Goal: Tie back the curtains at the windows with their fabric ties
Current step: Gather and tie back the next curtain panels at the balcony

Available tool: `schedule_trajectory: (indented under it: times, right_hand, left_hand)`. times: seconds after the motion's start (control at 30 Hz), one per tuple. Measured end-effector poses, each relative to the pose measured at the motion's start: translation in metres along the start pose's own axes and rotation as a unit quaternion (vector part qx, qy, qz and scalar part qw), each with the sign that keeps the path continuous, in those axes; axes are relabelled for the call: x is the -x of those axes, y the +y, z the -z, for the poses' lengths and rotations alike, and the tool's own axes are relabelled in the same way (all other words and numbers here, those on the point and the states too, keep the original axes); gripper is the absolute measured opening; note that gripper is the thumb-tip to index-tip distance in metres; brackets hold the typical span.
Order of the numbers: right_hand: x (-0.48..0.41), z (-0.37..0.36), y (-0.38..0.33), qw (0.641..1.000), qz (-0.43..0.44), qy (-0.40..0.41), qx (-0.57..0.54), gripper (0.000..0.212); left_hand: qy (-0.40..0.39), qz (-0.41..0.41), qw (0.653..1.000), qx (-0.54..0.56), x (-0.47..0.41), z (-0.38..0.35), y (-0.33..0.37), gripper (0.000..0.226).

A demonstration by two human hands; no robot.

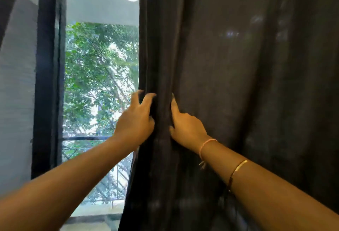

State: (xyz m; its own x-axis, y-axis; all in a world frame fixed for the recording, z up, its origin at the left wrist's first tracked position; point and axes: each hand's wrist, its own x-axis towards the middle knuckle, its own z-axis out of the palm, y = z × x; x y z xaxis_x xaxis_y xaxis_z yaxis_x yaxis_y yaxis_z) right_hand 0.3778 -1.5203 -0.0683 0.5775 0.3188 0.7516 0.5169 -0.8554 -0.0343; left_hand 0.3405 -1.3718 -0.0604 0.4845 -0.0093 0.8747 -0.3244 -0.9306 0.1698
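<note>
One charcoal curtain point(238, 84) fills the right half of the view, hanging loose in long folds, its leading edge near the middle against the window point(102, 16). The left grip point(135, 119) has its fingers curled round that edge, cloth bunched in their hook. The right grip point(187, 126) lies just to the right on the same folds, forefinger straight up along a pleat and thumb pressed low into the cloth; whether its other fingers hold any fabric I cannot tell. A narrow bunch is gathered between the two. No fabric tie shows anywhere, so the step in hand looks like gathering, with tying yet to come. To do it well, I judge, the left should carry the edge rightward, stacking pleats evenly, and the right should close fully round the bundle, freeing one grip to fetch the tie; thin cloth may slip from a pressing finger alone. A pink thread bracelet point(207, 143) and gold bangle point(237, 170) ring the right wrist. Far left stands a dark upright strip point(47, 84); outside, green trees point(91, 69) and a railing point(86, 137).
</note>
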Motion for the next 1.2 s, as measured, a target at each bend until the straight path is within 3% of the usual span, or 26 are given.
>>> schedule_trajectory:
  times: [0.2, 0.3, 0.37, 0.43, 0.5, 0.7, 0.8, 0.93, 1.03, 1.1, 1.2]
  right_hand:
    - [0.017, 0.021, 0.010, 0.998, 0.049, -0.019, -0.040, 0.090]
    - [0.020, 0.026, 0.007, 0.995, 0.059, -0.058, -0.059, 0.095]
    - [0.020, 0.029, 0.004, 0.991, 0.066, -0.083, -0.079, 0.100]
    - [0.019, 0.031, 0.000, 0.987, 0.073, -0.104, -0.100, 0.102]
    - [0.017, 0.033, -0.003, 0.981, 0.078, -0.121, -0.132, 0.102]
    - [0.017, 0.037, -0.011, 0.959, 0.065, -0.176, -0.213, 0.107]
    - [0.017, 0.038, -0.011, 0.938, 0.049, -0.212, -0.270, 0.109]
    - [0.014, 0.048, 0.000, 0.896, 0.014, -0.290, -0.336, 0.107]
    - [0.007, 0.067, 0.009, 0.943, 0.023, -0.212, -0.255, 0.076]
    - [0.001, 0.084, 0.018, 0.987, 0.040, -0.050, -0.144, 0.053]
    - [-0.006, 0.110, 0.038, 0.984, -0.001, 0.177, -0.020, 0.046]
  left_hand:
    - [0.017, -0.060, 0.992, 0.105, 0.005, -0.011, 0.033, 0.084]
    - [-0.013, -0.004, 0.988, 0.153, 0.006, -0.011, 0.037, 0.095]
    - [-0.042, 0.043, 0.986, 0.155, 0.002, -0.007, 0.038, 0.081]
    - [-0.062, 0.054, 0.989, 0.120, -0.001, 0.000, 0.038, 0.055]
    - [-0.092, 0.058, 0.984, 0.139, -0.001, 0.004, 0.036, 0.044]
    - [-0.188, 0.059, 0.963, 0.183, 0.005, 0.012, 0.040, 0.050]
    - [-0.246, 0.084, 0.933, 0.250, 0.006, 0.013, 0.047, 0.054]
    - [-0.209, 0.130, 0.911, 0.331, 0.007, 0.011, 0.058, 0.053]
    - [-0.096, 0.123, 0.954, 0.255, 0.001, 0.003, 0.066, 0.065]
    - [-0.037, 0.104, 0.979, 0.174, -0.008, 0.001, 0.072, 0.076]
    - [0.023, 0.068, 0.990, 0.121, -0.028, 0.006, 0.083, 0.083]
